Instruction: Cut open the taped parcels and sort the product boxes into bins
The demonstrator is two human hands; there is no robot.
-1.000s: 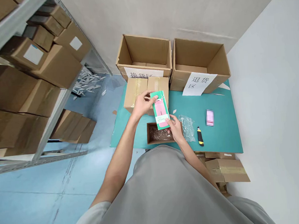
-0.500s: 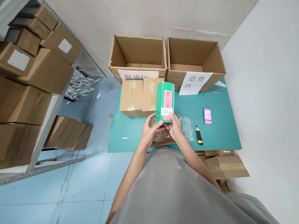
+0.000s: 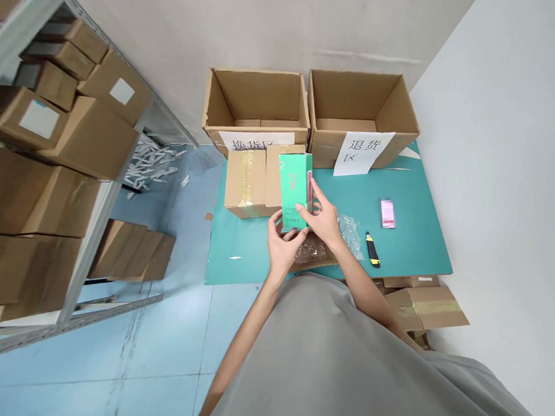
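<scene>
Both hands hold a tall green product box (image 3: 295, 188) upright above the teal table (image 3: 418, 249). My left hand (image 3: 284, 242) grips its lower end from below, thumb on the green face. My right hand (image 3: 324, 218) clasps its right side, fingers laid along the edge where a pink strip shows. Under the hands sits a small open carton (image 3: 315, 256) with clear plastic wrap inside, partly hidden. Crumpled clear wrap (image 3: 350, 231) lies just right of it.
A sealed carton (image 3: 249, 181) lies behind the green box. Two open cartons with paper labels, one left (image 3: 255, 102) and one right (image 3: 360, 110), stand at the table's back. A yellow-black utility knife (image 3: 372, 251) and a pink card (image 3: 387, 213) lie to the right. Shelving with cartons (image 3: 54, 141) stands left.
The green box has been turned: its pink front face pointed at me before, and its plain green side faces me now. My right hand slid up along its right edge.
</scene>
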